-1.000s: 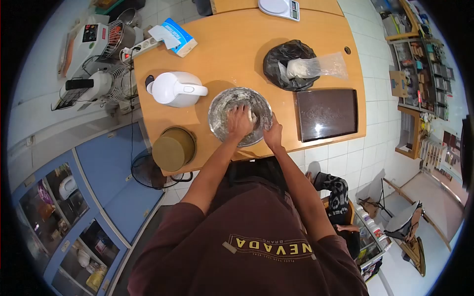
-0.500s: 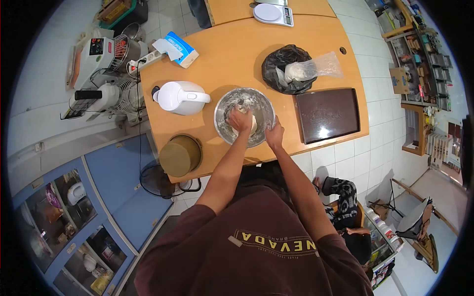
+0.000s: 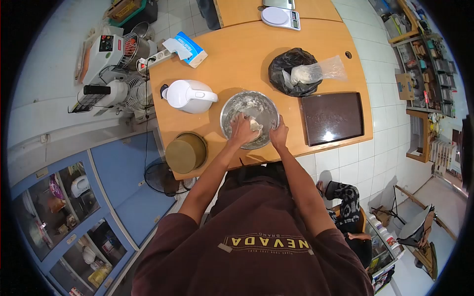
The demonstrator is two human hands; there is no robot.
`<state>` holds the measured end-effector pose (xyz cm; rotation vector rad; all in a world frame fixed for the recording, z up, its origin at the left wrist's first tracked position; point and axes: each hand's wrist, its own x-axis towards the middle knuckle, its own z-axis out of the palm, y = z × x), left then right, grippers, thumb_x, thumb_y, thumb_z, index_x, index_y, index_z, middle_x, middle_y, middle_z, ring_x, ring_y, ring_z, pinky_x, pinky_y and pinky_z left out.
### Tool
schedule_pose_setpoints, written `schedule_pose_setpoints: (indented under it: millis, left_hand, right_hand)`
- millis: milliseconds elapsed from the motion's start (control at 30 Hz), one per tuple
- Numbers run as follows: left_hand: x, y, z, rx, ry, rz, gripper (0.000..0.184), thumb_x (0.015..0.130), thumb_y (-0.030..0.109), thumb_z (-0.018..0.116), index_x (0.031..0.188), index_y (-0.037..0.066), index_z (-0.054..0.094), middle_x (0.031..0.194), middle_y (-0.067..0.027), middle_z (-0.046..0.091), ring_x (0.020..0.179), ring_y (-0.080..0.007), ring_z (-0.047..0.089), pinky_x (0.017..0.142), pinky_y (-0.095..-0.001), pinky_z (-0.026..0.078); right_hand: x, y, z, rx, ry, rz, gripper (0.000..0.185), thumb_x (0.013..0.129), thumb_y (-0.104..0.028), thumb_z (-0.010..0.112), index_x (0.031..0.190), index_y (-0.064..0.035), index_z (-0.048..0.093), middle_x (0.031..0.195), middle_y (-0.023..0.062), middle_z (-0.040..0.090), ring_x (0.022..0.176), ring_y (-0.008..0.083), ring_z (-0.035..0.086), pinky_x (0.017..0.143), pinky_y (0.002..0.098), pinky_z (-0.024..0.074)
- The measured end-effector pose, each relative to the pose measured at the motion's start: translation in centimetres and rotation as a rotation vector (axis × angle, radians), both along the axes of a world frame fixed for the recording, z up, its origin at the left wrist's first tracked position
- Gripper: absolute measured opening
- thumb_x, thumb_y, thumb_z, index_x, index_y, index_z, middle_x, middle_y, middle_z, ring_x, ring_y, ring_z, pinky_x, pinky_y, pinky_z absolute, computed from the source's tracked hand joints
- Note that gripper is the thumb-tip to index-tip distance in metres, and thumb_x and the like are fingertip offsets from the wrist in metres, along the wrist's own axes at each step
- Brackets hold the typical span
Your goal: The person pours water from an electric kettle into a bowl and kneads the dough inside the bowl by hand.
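Note:
A metal bowl (image 3: 266,109) with floury, sticky residue on its wall stands near the table's front edge. Inside it my left hand (image 3: 241,130) presses into a pale lump of dough (image 3: 255,126), fingers bent against its left side. My right hand (image 3: 279,134) grips the bowl's right rim. Left of the bowl are a white kettle (image 3: 189,96) and a brownish round container (image 3: 185,152). To the right lie a dark baking tray (image 3: 332,117) and a black plastic bag (image 3: 284,63), with a clear bag of white material (image 3: 307,74) on it.
A tissue box (image 3: 191,49) and a power strip (image 3: 157,59) are at the table's back left, a white scale (image 3: 280,18) at the back. Mixers (image 3: 104,54) stand on the left. A seated person's patterned leg (image 3: 345,197) shows at the lower right, beyond the table.
My left hand has shifted within the bowl and the dough now shows on its right side. My right hand stays at the rim. The whole view has shifted, moving the table rightward in the picture.

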<state>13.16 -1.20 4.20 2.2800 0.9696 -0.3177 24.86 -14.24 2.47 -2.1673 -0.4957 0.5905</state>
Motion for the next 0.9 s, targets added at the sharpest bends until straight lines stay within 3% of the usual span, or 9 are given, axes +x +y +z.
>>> schedule_pose_setpoints:
  millis: [67,333,567,767,900]
  left_hand:
    - [0.0,0.6,2.2,0.03,0.046,-0.088,0.062,0.074,0.04,0.077,0.125,0.006,0.065,0.143,-0.0255,0.044,0.133,-0.0403,0.044,0.108,-0.0687,0.027]
    - [-1.9,1.3,0.5,-0.135,-0.06,-0.086,0.057,0.071,0.03,0.078,0.122,0.007,0.067,0.136,-0.023,0.053,0.124,-0.0386,0.051,0.104,-0.0621,0.032]
    - [-0.8,-2.0,-1.9,0.295,-0.33,-0.015,0.07,0.071,0.03,0.08,0.132,0.005,0.056,0.134,-0.0187,0.053,0.117,-0.0395,0.054,0.103,-0.0531,0.037]
    - [0.2,-2.8,-3.6,0.213,-0.17,-0.054,0.074,0.074,0.034,0.078,0.137,0.004,0.052,0.124,-0.0162,0.06,0.117,-0.036,0.055,0.104,-0.0558,0.038]
    - [1.8,-3.0,-4.3,0.323,-0.125,-0.011,0.068,0.08,0.038,0.072,0.136,0.005,0.053,0.12,-0.0153,0.063,0.118,-0.034,0.055,0.103,-0.0577,0.037]
  right_hand:
    - [0.0,-0.2,-0.8,0.027,-0.017,0.007,0.052,0.074,0.0,0.064,0.126,-0.0028,0.055,0.099,0.0293,0.069,0.096,0.0486,0.066,0.089,0.0502,0.0523]
    - [-0.4,0.3,-0.2,-0.016,-0.004,-0.021,0.053,0.075,-0.001,0.065,0.126,-0.0034,0.054,0.098,0.0297,0.069,0.095,0.0475,0.067,0.085,0.0499,0.053]
    - [-0.3,0.2,-0.1,0.008,0.021,-0.021,0.052,0.074,0.002,0.062,0.125,-0.0024,0.054,0.098,0.03,0.069,0.096,0.0477,0.066,0.085,0.0496,0.0534]
    - [0.0,0.0,-1.5,0.064,0.016,0.005,0.05,0.075,0.004,0.062,0.124,-0.0014,0.054,0.1,0.0284,0.07,0.097,0.0465,0.067,0.085,0.0487,0.0535]
    - [0.3,-0.1,0.1,0.011,0.048,0.051,0.051,0.075,0.004,0.063,0.125,-0.0011,0.054,0.102,0.0278,0.07,0.099,0.0456,0.067,0.086,0.0476,0.0533]
